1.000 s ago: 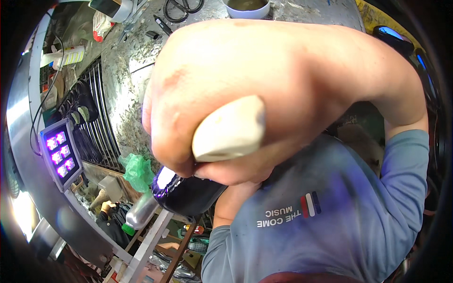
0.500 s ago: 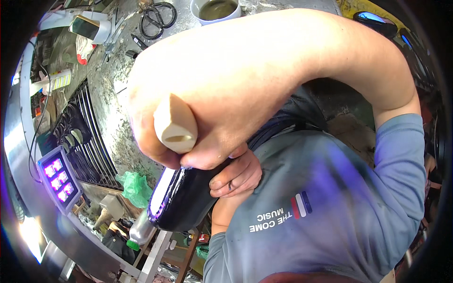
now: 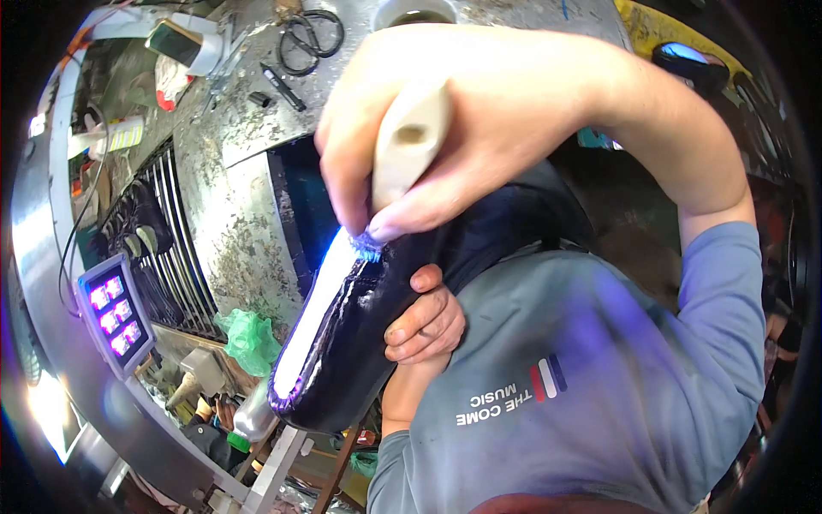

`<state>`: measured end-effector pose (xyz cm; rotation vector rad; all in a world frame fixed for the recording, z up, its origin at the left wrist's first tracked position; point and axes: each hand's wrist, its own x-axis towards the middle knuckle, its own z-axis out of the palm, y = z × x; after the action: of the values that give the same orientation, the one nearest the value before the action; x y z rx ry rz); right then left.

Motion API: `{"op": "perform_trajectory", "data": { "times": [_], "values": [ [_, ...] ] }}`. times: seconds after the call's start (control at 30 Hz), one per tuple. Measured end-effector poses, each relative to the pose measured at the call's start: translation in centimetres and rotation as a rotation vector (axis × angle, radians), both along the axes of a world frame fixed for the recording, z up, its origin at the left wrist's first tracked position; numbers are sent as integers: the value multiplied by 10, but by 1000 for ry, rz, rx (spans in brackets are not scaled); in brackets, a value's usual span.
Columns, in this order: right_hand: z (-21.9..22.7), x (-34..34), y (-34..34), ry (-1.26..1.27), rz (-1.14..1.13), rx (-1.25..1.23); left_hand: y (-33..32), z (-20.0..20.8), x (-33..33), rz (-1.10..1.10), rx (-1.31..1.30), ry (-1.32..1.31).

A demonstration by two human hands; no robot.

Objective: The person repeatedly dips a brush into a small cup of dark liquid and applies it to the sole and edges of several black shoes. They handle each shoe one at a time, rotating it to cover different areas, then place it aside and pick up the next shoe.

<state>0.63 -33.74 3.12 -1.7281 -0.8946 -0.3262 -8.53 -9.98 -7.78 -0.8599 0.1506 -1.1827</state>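
A black shiny shoe [image 3: 330, 385] lies tilted across the front of my body, toe down to the lower left. Its long sole edge [image 3: 312, 321] glows white under purple light. My left hand [image 3: 428, 325] grips the shoe from its near side, fingers curled over the upper. In my right hand [image 3: 488, 128] is a brush with a pale, flat handle [image 3: 413, 141], pinched low near the bristles. The bluish bristles [image 3: 368, 250] touch the shoe where the sole edge meets the upper. The far end of the shoe is partly hidden behind my right hand.
On the worn bench beyond lie black-handled scissors [image 3: 310, 43], a black marker [image 3: 282, 87] and a bowl [image 3: 415, 12]. A lamp panel with purple lights [image 3: 116, 313] stands at left, near a metal bar rack [image 3: 184, 257]. A green plastic bag [image 3: 248, 341] and a bottle [image 3: 255, 415] are beside the shoe.
My right hand and the brush have moved right and up along the shoe, away from the toe. The bristles and more of the sole edge now show. My left hand keeps its grip.
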Motion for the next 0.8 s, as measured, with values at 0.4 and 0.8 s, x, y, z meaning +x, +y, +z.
{"op": "perform_trajectory", "data": {
  "times": [0.4,0.8],
  "values": [
    [-6,-18,-47,134,-82,54,152,78,111,149,1893,-1107],
    [-25,-27,-78,349,-223,36,266,117,327,52,2812,-1603]
  ]
}}
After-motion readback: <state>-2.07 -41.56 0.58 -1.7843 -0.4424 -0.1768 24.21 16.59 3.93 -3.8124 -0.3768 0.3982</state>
